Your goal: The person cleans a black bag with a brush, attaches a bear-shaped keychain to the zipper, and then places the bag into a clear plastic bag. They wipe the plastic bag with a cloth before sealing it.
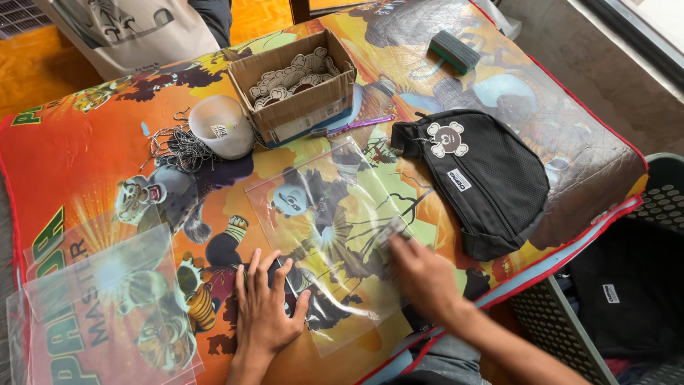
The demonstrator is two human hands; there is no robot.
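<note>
A clear plastic bag (324,214) lies flat on the colourful cartoon-printed table cover (100,142). My left hand (267,306) rests flat, fingers spread, on the cover at the bag's near left corner. My right hand (420,274) is blurred and presses on the bag's near right part, fingers toward its middle. A black fabric pouch (484,178) with a white round emblem lies to the right of the bag, apart from both hands.
A cardboard box (306,107) of cut-out tags stands at the back, a white cup (222,127) and a heap of metal chains (182,146) beside it. More clear bags (107,306) are stacked at near left. A purple pen (360,125), a grey block (454,51), a crate (641,285) at right.
</note>
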